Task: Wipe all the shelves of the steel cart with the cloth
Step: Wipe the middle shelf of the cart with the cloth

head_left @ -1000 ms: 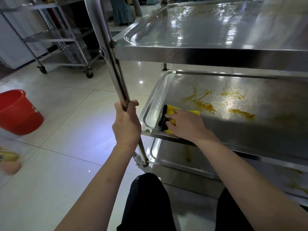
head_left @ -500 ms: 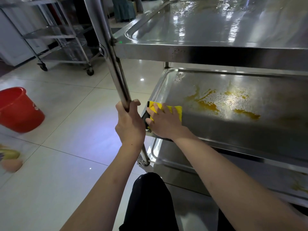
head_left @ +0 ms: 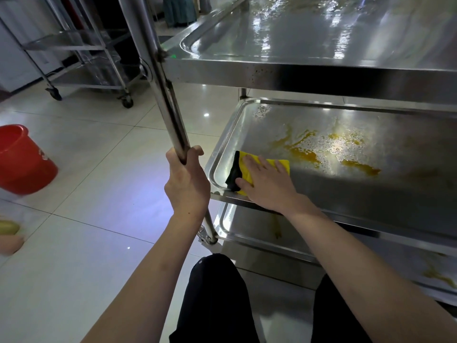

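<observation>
Two hands are at work on the steel cart (head_left: 321,78). The left hand (head_left: 186,183) has its grip clenched around the cart's upright post (head_left: 170,112), fingers wrapped round the tube and the thumb hooked over its right side, just above the level of the middle shelf (head_left: 371,194). The right hand (head_left: 268,188) lies flat, fingers straight and spread, pressing the cloth (head_left: 249,169) down on that middle shelf; it grasps nothing, only bears on the fabric. The cloth is yellow with a black edge on its left side, folded, and sits at the near left corner of the shelf, close to the raised rim. Its far edge shows past the fingertips, while the near part is hidden under the palm.

Beyond the cloth, toward the middle of the shelf, orange-yellow smears (head_left: 319,151) and droplets spread over the steel, apart from the cloth. The top shelf (head_left: 296,38) above gleams with wet streaks. The bottom shelf (head_left: 259,231) below carries a thin yellowish trickle near its left end and another smear at the far right.

Both forearms reach forward from the lower edge of the view, with dark trousers (head_left: 217,300) between them. On the pale tiled floor (head_left: 94,169) a red bucket (head_left: 22,159) stands at the left edge, and a second steel trolley (head_left: 84,58) on castors stands behind it.
</observation>
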Motion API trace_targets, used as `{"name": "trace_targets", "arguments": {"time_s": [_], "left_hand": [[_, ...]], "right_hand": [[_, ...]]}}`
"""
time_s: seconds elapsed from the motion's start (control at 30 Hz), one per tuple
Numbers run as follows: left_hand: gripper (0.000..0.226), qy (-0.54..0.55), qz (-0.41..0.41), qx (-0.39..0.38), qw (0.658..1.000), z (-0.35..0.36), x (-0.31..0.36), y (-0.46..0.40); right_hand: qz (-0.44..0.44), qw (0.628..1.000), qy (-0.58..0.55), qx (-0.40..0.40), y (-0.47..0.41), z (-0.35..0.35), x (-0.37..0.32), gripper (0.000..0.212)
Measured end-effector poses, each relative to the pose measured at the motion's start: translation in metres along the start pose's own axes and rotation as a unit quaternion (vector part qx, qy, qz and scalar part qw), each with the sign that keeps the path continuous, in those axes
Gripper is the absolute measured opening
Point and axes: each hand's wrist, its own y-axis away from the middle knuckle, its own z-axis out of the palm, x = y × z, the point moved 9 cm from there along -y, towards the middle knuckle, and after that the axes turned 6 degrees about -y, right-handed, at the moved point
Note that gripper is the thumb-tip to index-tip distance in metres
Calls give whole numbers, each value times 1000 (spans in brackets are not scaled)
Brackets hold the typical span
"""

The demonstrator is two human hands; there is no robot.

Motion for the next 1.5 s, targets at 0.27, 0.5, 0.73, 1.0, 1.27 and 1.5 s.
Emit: {"name": "trace_targets", "arguments": {"time_s": [0.27,0.5,0.73,1.0,1.27,1.5], "left_hand": [[39,5,-13,8,1000,1,-2,0],[36,-2,-1,-5,1000,-1,-1,-1],[44,-10,1,-8,1000,-2,-1,0],[41,1,-2,6,1000,-2,0,2],[39,4,-7,1,1000,-2,0,1],[43,10,3,-20,1000,-6,-1,1]], "right_hand": [[8,1000,16,-3,-33,9,-26,68],[20,1000,19,0,-60,14,-46,70],[32,999,12,4,-29,-4,4,67],[57,998,30,10,-9,-12,33,66],[32,999,36,-5,-62,8,-30,70],[44,998,33,-18,-78,15,-35,74]]}}
